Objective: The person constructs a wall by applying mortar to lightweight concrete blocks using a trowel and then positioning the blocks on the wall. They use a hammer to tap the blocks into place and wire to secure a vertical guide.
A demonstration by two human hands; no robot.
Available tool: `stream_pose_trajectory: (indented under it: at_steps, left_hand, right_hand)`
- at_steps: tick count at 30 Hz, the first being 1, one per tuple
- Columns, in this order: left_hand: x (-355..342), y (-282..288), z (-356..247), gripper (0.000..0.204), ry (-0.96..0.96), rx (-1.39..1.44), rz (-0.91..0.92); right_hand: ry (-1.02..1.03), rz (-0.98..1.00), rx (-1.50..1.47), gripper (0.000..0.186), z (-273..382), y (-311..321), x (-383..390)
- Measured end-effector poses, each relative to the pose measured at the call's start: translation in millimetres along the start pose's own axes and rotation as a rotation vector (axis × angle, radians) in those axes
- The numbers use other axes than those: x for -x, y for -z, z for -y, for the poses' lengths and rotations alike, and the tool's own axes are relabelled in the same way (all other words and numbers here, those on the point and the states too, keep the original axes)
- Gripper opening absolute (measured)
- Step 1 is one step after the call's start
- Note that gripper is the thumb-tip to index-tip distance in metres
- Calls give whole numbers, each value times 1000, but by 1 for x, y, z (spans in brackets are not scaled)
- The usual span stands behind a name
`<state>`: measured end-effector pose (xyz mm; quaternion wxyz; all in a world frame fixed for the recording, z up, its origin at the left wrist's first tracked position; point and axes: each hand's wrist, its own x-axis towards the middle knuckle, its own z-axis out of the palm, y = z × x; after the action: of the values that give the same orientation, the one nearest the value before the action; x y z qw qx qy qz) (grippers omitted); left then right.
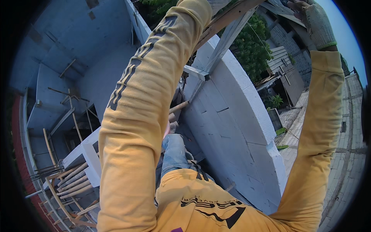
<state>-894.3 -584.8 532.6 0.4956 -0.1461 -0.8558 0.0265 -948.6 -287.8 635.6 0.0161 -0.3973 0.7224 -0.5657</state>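
Observation:
My left arm, in a yellow sleeve, reaches up past the top edge. Only a grey sliver shows beyond its cuff, so the fingers of my left hand are hidden; it is nearest a brown wooden beam. At the upper right my right hand is raised in a pale knitted glove with bare fingertips. Its fingers bend against weathered grey boards at the top, partly cut off by the edge. Below the brown beam, a grey timber brace slants down to a short crosspiece.
A curved light block wall runs below on my right. My jeans-clad leg stands beside it. Bamboo poles and scaffolding lie lower left, with a deep drop between unfinished walls. Trees and a paved ground lie beyond the wall.

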Motion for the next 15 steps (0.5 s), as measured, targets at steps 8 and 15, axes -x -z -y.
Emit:
stream_pose_trajectory:
  at_steps: [8, 15]
  left_hand:
    - [57, 79, -82, 40, 808, 1253, -600]
    - [351, 137, -200, 32, 1431, 674, 54]
  right_hand:
    - [-14, -25, 650, 35, 120, 30, 203]
    - [-455, -93, -60, 24, 115, -52, 439]
